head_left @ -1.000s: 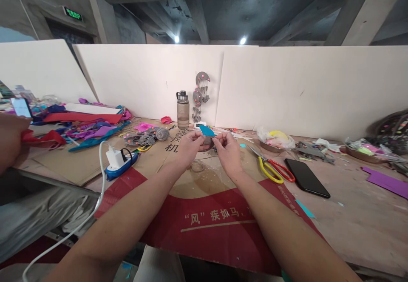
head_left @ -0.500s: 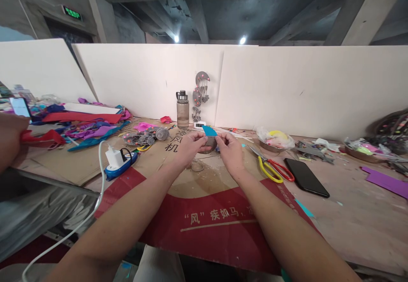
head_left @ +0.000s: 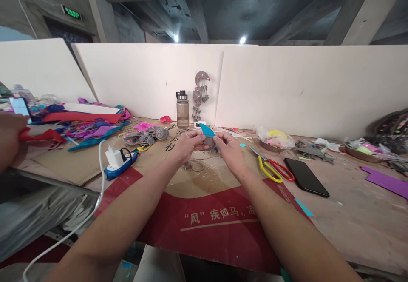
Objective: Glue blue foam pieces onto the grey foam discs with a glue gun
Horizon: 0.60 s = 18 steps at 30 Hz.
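Together, the left hand and right hand pinch one blue piece against one gray piece.

grey piece partly hidden by hands; co-worker's arm cut off left

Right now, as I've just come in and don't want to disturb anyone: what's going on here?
A person's left hand and right hand together hold a blue piece and a grey piece above the cardboard, the blue part uppermost. Scissors lie to the right, beside a black phone. A bottle stands upright beyond the hands.
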Each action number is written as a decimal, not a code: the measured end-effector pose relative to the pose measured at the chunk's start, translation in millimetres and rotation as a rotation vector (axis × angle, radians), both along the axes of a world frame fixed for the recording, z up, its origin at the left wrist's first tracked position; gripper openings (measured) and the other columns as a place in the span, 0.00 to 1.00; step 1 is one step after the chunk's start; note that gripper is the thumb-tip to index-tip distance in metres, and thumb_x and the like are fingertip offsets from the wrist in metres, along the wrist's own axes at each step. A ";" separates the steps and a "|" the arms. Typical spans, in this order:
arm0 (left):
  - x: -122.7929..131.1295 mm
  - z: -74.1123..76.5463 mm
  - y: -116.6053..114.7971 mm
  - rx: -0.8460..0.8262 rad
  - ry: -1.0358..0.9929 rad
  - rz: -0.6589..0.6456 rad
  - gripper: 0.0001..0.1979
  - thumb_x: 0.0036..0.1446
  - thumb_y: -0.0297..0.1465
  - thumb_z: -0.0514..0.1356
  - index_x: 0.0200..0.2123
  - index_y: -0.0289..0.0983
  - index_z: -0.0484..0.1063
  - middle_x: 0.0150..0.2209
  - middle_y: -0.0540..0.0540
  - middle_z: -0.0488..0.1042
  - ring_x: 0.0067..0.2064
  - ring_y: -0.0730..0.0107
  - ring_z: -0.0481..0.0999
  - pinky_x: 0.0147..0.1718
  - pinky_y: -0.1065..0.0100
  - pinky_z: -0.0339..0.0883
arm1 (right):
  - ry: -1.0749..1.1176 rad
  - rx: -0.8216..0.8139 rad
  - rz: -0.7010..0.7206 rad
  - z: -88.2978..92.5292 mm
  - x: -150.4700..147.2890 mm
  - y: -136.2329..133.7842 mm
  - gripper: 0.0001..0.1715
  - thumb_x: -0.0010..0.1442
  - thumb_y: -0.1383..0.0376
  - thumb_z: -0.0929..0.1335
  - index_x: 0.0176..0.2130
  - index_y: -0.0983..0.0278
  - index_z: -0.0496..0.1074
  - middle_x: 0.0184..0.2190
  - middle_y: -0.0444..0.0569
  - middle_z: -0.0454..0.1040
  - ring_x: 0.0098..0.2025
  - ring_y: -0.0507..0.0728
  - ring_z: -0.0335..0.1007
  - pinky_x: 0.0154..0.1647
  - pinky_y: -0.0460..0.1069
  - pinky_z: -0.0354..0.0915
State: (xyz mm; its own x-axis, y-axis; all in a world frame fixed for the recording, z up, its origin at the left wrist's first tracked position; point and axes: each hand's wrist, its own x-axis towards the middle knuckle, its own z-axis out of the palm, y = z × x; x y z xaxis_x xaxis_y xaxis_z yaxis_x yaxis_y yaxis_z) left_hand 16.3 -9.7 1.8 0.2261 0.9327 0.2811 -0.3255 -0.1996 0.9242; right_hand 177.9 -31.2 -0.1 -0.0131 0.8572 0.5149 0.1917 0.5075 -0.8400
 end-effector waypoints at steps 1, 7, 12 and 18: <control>-2.8 1.3 0.9 -0.003 0.004 -0.032 0.16 0.39 0.37 0.72 0.27 0.33 0.73 0.26 0.50 0.72 0.29 0.75 0.73 0.38 0.63 0.76 | 0.023 -0.032 0.065 1.7 0.9 -1.0 0.15 0.56 0.53 0.66 0.31 0.62 0.68 0.20 0.39 0.59 0.22 0.50 0.51 0.24 0.47 0.51; -10.2 2.4 6.1 -0.032 0.051 -0.104 0.17 0.38 0.38 0.73 0.25 0.33 0.72 0.27 0.48 0.73 0.29 0.75 0.73 0.35 0.66 0.76 | 0.103 -0.162 0.259 2.0 4.1 1.8 0.18 0.52 0.50 0.69 0.28 0.62 0.65 0.18 0.36 0.57 0.18 0.47 0.49 0.20 0.45 0.48; -5.6 -6.9 12.4 -0.045 0.050 0.032 0.18 0.39 0.39 0.72 0.26 0.32 0.71 0.27 0.50 0.71 0.29 0.76 0.73 0.39 0.63 0.76 | 0.008 -0.198 0.108 -9.8 1.4 12.2 0.21 0.50 0.54 0.70 0.40 0.61 0.64 0.22 0.35 0.64 0.19 0.48 0.56 0.19 0.44 0.54; -20.5 -1.6 23.3 0.027 -0.062 0.234 0.16 0.41 0.37 0.70 0.24 0.33 0.70 0.25 0.51 0.70 0.29 0.76 0.72 0.40 0.63 0.76 | -0.063 -0.181 -0.006 -18.3 4.4 18.7 0.21 0.49 0.59 0.70 0.42 0.61 0.64 0.24 0.38 0.68 0.24 0.51 0.62 0.22 0.45 0.57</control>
